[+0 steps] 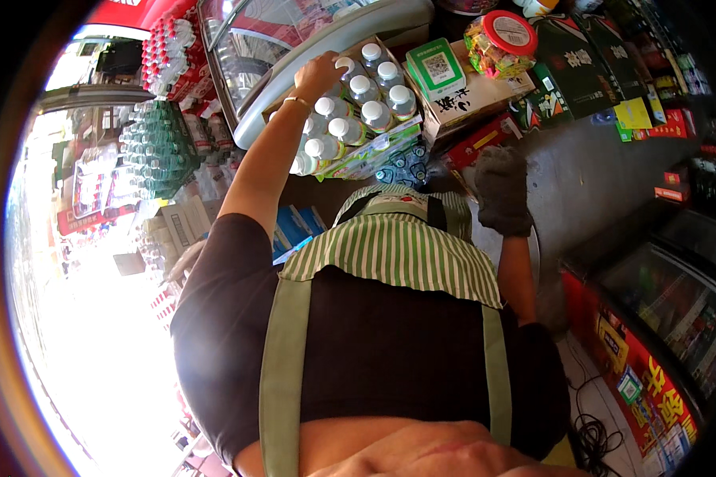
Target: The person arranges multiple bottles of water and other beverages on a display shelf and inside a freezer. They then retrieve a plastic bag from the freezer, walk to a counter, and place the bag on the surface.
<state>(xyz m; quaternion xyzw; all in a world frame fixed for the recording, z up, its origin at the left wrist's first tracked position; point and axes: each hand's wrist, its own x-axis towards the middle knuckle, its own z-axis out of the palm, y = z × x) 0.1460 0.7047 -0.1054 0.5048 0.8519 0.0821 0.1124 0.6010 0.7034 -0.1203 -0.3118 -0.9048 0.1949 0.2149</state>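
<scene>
My bare left hand [318,75], with a bracelet at the wrist, reaches out to a carton of clear bottles [360,86] with white caps. Its fingers are curled beside the far-left caps, and what they close on is hidden. My right hand [502,191] wears a dark grey work glove and hangs low, to the right of my green-striped apron [398,253]. Its fingers look curled; whatever they may hold cannot be made out. A printed wrapper [372,153] covers the carton's near side.
A chest freezer [326,38] with a glass lid stands behind the bottles. Right of them are a cardboard box [463,103], a green-and-white code card [436,70] and a red-lidded candy jar [501,44]. Packs of green bottles [157,151] are stacked left; a red-sided freezer [624,350] stands lower right.
</scene>
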